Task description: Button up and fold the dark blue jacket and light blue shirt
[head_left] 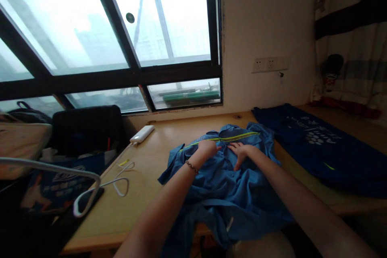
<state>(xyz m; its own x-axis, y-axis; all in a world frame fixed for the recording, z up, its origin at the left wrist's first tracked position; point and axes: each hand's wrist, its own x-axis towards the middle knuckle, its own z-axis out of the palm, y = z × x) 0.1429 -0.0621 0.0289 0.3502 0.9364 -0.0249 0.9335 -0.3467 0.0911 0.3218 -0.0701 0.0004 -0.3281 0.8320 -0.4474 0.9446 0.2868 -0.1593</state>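
A blue work shirt with a yellow-green stripe lies spread and wrinkled on the wooden table, its lower part hanging over the front edge. My left hand, with a bracelet at the wrist, is closed on the cloth near the middle of the stripe; its fingertips are partly hidden. Just to the right, my right hand rests on the shirt below the stripe, its fingers spread and the thumb pointing down. A gap of cloth shows between the two hands.
A dark blue garment with white print lies on the table's right side. On the left are a white power bank and a looped white cable. Bags stand beyond the table's left edge. A window and wall sockets are behind.
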